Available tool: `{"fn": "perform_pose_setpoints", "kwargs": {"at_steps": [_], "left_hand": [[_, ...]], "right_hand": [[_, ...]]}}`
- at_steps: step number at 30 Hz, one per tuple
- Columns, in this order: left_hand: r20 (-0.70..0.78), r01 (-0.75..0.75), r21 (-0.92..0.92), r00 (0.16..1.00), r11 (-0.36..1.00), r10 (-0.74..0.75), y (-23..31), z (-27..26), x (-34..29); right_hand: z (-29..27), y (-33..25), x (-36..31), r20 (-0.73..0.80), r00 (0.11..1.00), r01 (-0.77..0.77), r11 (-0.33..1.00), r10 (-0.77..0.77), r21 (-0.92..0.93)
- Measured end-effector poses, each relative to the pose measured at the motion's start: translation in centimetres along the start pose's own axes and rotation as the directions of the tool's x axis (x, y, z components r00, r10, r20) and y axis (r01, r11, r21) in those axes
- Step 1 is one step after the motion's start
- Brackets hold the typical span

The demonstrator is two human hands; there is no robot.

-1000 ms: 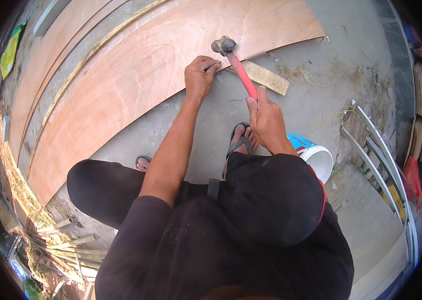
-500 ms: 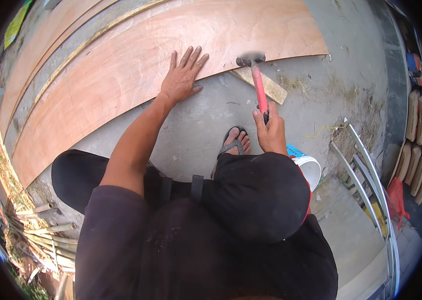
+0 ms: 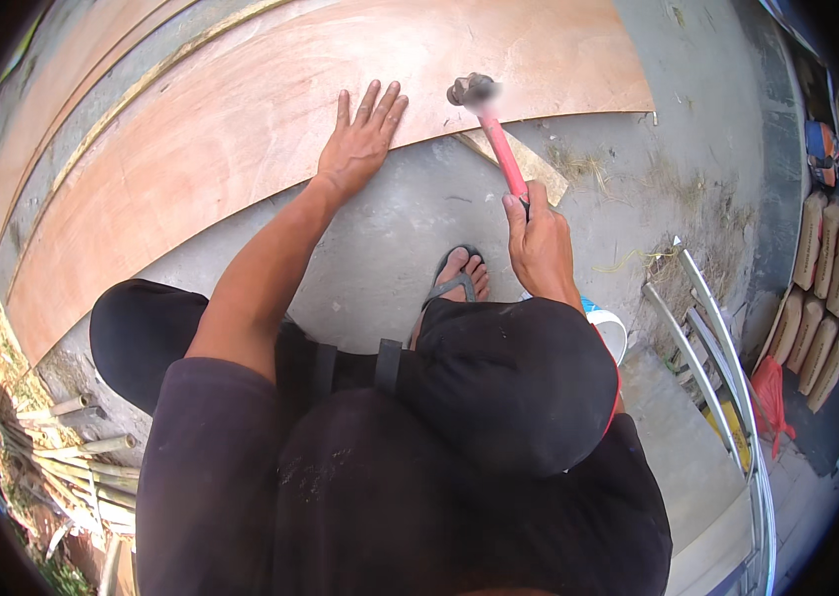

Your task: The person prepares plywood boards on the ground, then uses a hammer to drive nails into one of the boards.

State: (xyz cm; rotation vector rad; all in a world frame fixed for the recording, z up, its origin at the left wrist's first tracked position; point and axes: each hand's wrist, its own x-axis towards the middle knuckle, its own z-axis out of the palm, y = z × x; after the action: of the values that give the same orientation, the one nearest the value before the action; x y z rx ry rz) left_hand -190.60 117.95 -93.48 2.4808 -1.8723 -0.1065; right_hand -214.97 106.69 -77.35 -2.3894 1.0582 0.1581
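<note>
A wide, thin plywood sheet stretches across the far side. My left hand rests flat on it near its close edge, fingers spread. My right hand is wrapped round the handle of a hammer with a red shaft and a dark grip. The hammer's head lies over the sheet, right of my left hand; whether it touches the wood I cannot tell. A pale wood strip sticks out from beneath the sheet's edge, just behind the hammer shaft.
A white bucket stands beside my right knee. Bent metal strips lie to the right, near stacked bags and a red plastic bag. Bamboo poles are piled at the lower left. My sandalled foot is on the concrete.
The hammer head has moved farther over the sheet and slightly left, away from the edge. My left hand stays flat on the plywood. The whole view has shifted a little.
</note>
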Motion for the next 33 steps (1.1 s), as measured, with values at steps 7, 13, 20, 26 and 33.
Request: {"fn": "perform_pose_setpoints", "kwargs": {"at_steps": [7,13,20,26,33], "left_hand": [[0.004,0.003,0.016,1.0,1.0,-0.003,-0.1,0.5,-0.6],[0.005,-0.005,0.016,1.0,1.0,0.005,0.0,0.7,-0.1],[0.027,0.022,0.048,0.999,0.999,-0.023,-0.5,0.0,-1.5],[0.018,-0.003,0.021,1.0,1.0,0.002,0.4,0.6,-0.5],[0.027,0.015,0.032,1.0,0.999,-0.016,0.0,-0.3,-0.9]], "right_hand": [[-2.2,-3.6,-0.9,-0.467,0.882,0.245,0.91,-0.066,0.334],[0.7,0.4,-0.5,-0.048,0.998,-0.031,1.0,0.031,0.002],[-2.0,-4.0,-1.7,-0.454,0.889,0.31,0.799,-0.052,0.515],[2.5,1.5,-0.1,-0.072,0.995,-0.061,0.998,0.062,0.023],[0.3,-1.5,-1.5,-0.595,0.798,0.427,0.789,-0.099,0.442]]}}
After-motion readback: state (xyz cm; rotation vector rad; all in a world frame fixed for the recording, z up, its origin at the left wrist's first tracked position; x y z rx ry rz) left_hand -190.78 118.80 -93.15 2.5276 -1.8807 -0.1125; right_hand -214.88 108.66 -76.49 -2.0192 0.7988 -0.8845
